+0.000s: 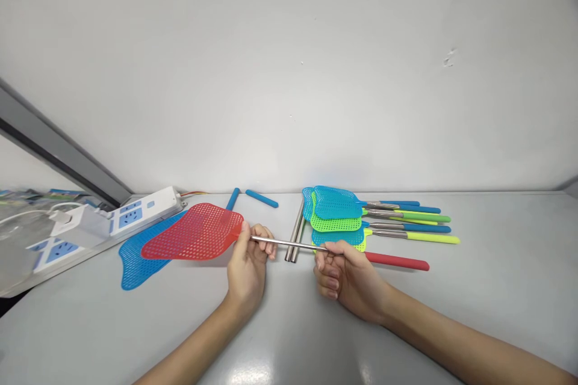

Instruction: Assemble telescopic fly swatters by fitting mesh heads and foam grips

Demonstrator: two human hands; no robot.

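Note:
A red fly swatter (194, 233) with a thin metal rod and a red grip spans both hands, a little above the table. Near its perforated head, my left hand (249, 271) pinches the neck. My right hand (347, 280) is closed on the rod, just before the red grip that extends to the right. Beneath the red head lies a blue swatter head (139, 261). Behind the rod, two bare metal tubes (295, 234) rest side by side. Assembled blue, green and yellow fly swatters (336, 201) are piled beyond my right hand, handles to the right.
Two loose blue grips (262, 198) lie near the wall. White power strips (147, 210) with plugs and cables run along the left side, near some plastic bags (27, 216). A pale wall (289, 72) closes off the back of the grey table (289, 337).

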